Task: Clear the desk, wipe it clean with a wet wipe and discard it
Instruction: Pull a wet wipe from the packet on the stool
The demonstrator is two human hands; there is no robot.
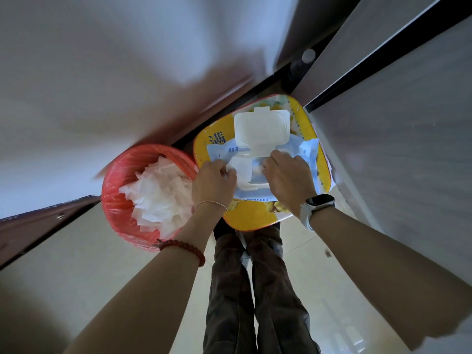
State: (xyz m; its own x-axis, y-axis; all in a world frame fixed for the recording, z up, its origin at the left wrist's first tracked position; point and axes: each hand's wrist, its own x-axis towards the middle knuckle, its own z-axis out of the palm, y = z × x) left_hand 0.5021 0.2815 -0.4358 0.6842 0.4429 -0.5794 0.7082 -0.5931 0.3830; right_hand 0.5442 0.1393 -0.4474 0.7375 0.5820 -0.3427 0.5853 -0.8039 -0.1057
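A blue and white wet-wipe pack [305, 152] lies on a yellow stool [251, 217], its white flip lid [261, 127] standing open. My left hand [213, 181] pinches a white wet wipe [236, 166] at the pack's opening. My right hand [288, 178] presses down on the pack beside the opening, fingers curled at its edge. A red waste bin [115, 198] lined with a red bag stands to the left of the stool, filled with several crumpled white wipes [158, 192].
White and grey panels [398, 139] with dark gaps rise on the right and behind. My legs in dark trousers [255, 290] stand on a pale tiled floor [89, 264]. A brown surface [33, 226] shows at the far left.
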